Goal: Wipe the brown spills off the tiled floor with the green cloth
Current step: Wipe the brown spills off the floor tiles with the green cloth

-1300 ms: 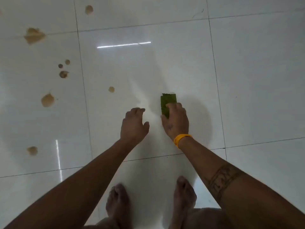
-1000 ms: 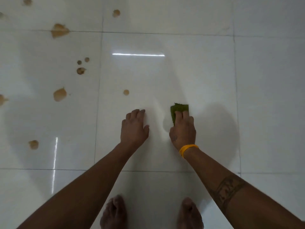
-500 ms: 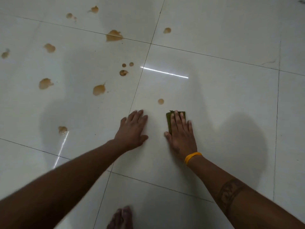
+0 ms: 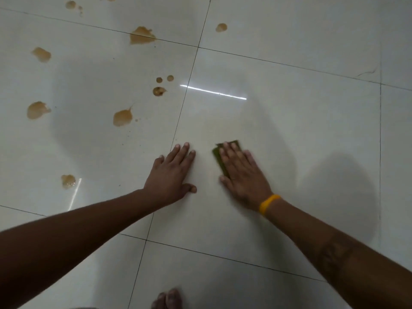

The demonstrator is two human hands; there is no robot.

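While the fingers [image 4: 231, 152] of the right hand [image 4: 243, 175] lie flat and slightly spread, they press the green cloth [image 4: 219, 160] onto the tiled floor [image 4: 289, 134], the cloth showing only past the fingertips and along the thumb side. A yellow wristband [image 4: 268, 204] circles that wrist. The left hand [image 4: 172, 175] rests beside it, palm down on the same tile, fingers extended and close together, holding nothing. Brown spills [image 4: 122, 117] dot the tiles to the left and beyond, well apart from the cloth. Toes of a bare foot [image 4: 168, 299] show at the bottom edge.
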